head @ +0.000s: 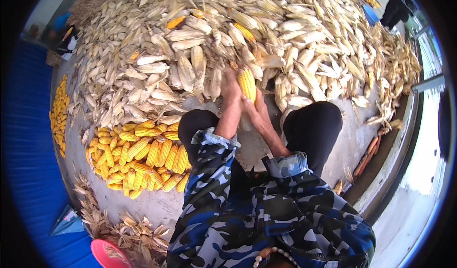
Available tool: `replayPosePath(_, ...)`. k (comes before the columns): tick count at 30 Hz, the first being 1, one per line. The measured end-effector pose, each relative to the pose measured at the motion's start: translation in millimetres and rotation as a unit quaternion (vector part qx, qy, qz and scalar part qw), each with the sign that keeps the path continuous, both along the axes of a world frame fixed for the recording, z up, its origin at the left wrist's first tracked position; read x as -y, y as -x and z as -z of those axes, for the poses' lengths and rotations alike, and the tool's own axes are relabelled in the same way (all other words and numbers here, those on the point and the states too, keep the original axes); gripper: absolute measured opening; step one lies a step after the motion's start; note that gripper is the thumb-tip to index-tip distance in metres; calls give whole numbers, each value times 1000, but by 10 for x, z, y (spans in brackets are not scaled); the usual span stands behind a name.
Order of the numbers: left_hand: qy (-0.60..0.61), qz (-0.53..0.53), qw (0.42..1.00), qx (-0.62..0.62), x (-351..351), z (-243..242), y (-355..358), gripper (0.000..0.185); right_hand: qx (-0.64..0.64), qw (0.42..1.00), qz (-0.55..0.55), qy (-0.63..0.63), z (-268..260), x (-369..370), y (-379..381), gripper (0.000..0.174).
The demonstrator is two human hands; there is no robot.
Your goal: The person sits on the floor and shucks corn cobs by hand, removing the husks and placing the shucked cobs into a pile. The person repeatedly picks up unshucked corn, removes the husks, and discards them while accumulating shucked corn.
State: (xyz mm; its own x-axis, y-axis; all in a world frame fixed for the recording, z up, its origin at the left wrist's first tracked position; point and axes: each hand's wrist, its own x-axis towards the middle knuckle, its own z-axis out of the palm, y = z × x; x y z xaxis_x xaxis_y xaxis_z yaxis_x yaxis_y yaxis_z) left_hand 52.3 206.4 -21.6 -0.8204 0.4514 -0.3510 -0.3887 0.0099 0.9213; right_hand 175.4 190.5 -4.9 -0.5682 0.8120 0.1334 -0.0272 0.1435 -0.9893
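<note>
A yellow ear of corn [247,84], bare of husk over most of its length, points away from me between my knees. My right hand [259,108] grips it around its lower end. Close along its left side is my left hand [231,87], blurred, with its fingers near the ear's far end; whether they grip anything is unclear. Beyond both hands spreads a large heap of corn ears in dry husks [187,70]. Some ears in it show yellow kernels, such as a partly husked ear [244,32] just past my hands.
Husked yellow ears [139,157] are piled by my left knee; another yellow pile [59,114] lies farther left. Loose husks [135,228] and a pink basin [109,255] are at lower left. One person [398,7] is at upper right, another [66,39] at upper left. A ledge [385,161] runs along the right.
</note>
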Motion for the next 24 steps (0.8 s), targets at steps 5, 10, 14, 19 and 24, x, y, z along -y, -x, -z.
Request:
replayPosePath(5, -23, 138, 986, -91, 79, 248, -326, 63, -29, 992, 106, 56, 406, -184, -72, 39)
replayPosePath(10, -215, -28, 947, 235, 197, -42, -402, 48, -210, 927, 93, 298, 568, -452, -174, 50)
replayPosePath(14, -160, 140, 966, 144, 412, -63, -431, 48, -230, 902, 230, 283, 562, -710, -320, 70)
replayPosePath(19, 55, 296, 896, -327, 592, 339, -359, 49, -238, 889, 292, 260, 357, -885, -546, 75)
replayPosePath(24, 165, 343, 859, -343, 578, 664, -417, 75, -235, 875, 345, 246, 479, -1034, -652, 61)
